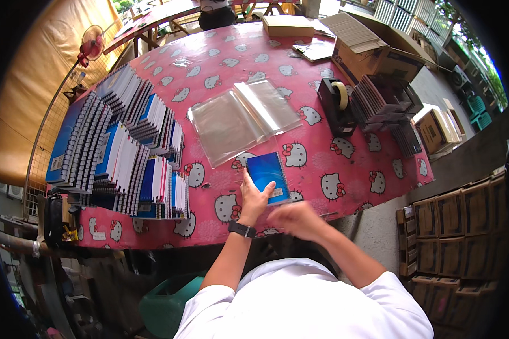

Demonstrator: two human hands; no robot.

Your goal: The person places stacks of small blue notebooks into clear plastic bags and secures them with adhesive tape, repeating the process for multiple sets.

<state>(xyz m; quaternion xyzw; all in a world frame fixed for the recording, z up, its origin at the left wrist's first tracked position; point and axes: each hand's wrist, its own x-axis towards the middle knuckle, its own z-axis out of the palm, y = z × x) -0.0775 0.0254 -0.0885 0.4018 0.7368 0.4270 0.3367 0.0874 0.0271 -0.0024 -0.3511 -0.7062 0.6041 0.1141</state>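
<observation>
Now your left hand (254, 200) fingers lie flat, pinning blue notebook (268, 176) at near tabletop (345, 169) edge. Right hand (297, 220) blurred just beside it; grip unreadable, seemingly empty. Clear plastic sleeves (240, 117) lie just beyond notebook. Judgement: notebook staged for sleeving; next, take top sleeve.

Glossy blue notebook (267, 176); clear shiny plastic sleeves (243, 117).

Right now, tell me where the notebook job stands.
Done: nothing clearly wrapped shows; the dark stacks at the right are too small to judge. In hand: the left hand presses one blue notebook flat; the right hand is blurred beside it. Left: rows of spiral notebooks and the clear sleeves lie untouched.
</observation>
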